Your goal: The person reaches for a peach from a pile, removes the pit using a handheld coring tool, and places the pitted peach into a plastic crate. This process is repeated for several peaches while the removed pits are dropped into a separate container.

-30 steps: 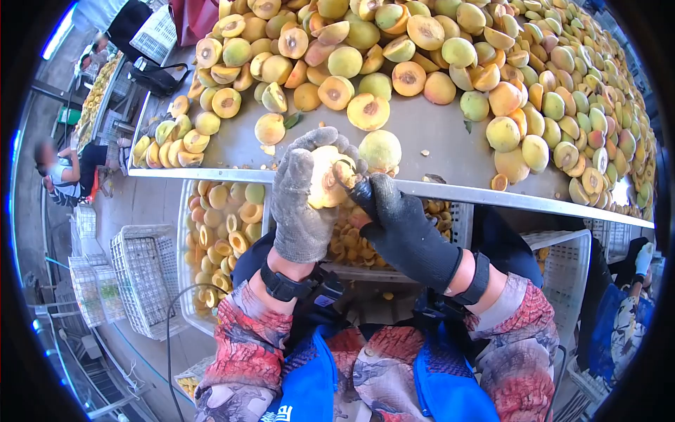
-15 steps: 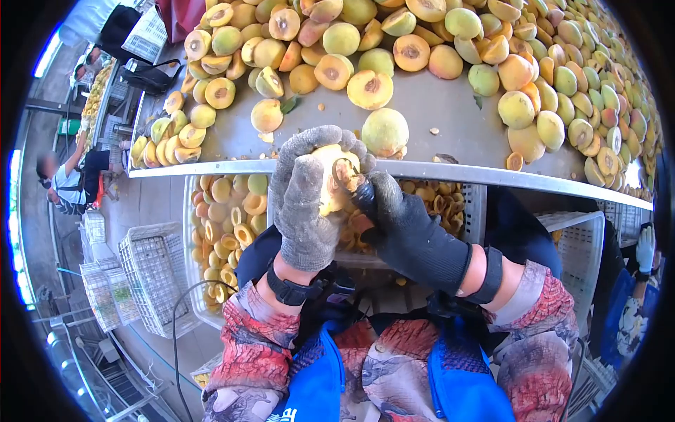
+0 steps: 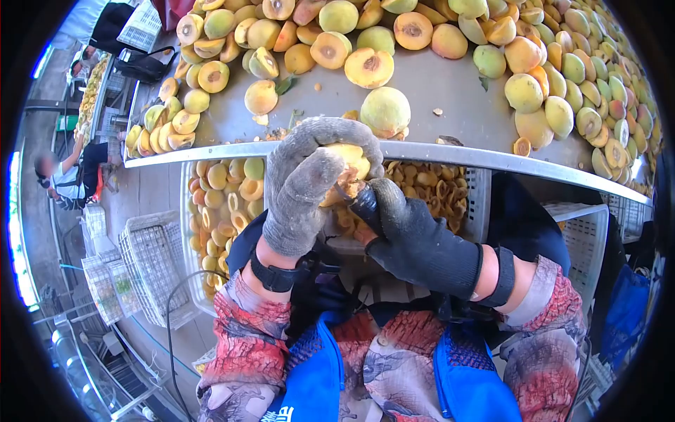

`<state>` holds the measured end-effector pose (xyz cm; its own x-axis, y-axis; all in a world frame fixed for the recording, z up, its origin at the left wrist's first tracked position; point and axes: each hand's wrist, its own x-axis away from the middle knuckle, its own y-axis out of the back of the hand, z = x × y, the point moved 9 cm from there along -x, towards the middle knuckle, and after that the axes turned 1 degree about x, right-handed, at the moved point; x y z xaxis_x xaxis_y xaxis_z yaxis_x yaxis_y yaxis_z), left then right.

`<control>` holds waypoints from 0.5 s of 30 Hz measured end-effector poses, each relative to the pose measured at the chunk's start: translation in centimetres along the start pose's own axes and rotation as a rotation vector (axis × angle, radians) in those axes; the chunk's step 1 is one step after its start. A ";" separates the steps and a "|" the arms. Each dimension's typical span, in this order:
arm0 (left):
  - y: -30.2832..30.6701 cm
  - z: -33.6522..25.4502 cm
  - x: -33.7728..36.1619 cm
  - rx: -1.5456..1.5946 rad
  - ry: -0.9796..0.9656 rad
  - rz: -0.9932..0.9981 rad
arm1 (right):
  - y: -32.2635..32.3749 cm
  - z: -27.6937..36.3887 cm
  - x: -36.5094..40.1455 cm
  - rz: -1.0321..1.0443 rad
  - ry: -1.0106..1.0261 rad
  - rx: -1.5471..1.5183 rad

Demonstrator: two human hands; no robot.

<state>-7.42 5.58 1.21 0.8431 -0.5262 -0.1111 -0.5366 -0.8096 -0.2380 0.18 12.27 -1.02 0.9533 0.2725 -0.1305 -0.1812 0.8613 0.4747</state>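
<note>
My left hand point(image 3: 306, 184), in a grey knit glove, is wrapped around a yellow peach half point(image 3: 350, 160) held just below the edge of the metal table point(image 3: 450, 105). My right hand point(image 3: 411, 235), in a black glove, grips a small pitting tool point(image 3: 346, 193) whose loop end is dug into the cut face of the peach half. Both hands hover over a white crate of pitted peach halves point(image 3: 422, 186). A whole peach point(image 3: 384, 111) lies on the table right behind my left hand.
The table holds a big heap of whole and halved peaches point(image 3: 534, 63). A second crate of peach halves point(image 3: 221, 204) stands at lower left, with empty white crates point(image 3: 151, 267) beside it. A seated person point(image 3: 67, 176) works at far left.
My left hand has rolled over the peach half, now covering most of it, and both hands have shifted slightly down. The tool stays dug into the fruit.
</note>
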 end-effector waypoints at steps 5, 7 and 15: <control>-0.5 -0.3 -0.6 -0.066 0.169 0.037 | -0.2 -0.6 0.7 0.086 -0.169 -0.057; -0.5 0.1 -0.9 -0.106 0.210 0.091 | -0.4 -0.8 0.7 0.088 -0.156 -0.094; -1.3 1.9 -0.9 -0.111 0.281 0.264 | -1.1 -0.9 1.4 0.225 -0.337 -0.264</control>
<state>-7.36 7.59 -0.20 0.6412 -0.7584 0.1173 -0.7473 -0.6518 -0.1293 1.50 12.07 -2.56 0.9009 0.3477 0.2597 -0.4051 0.8883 0.2163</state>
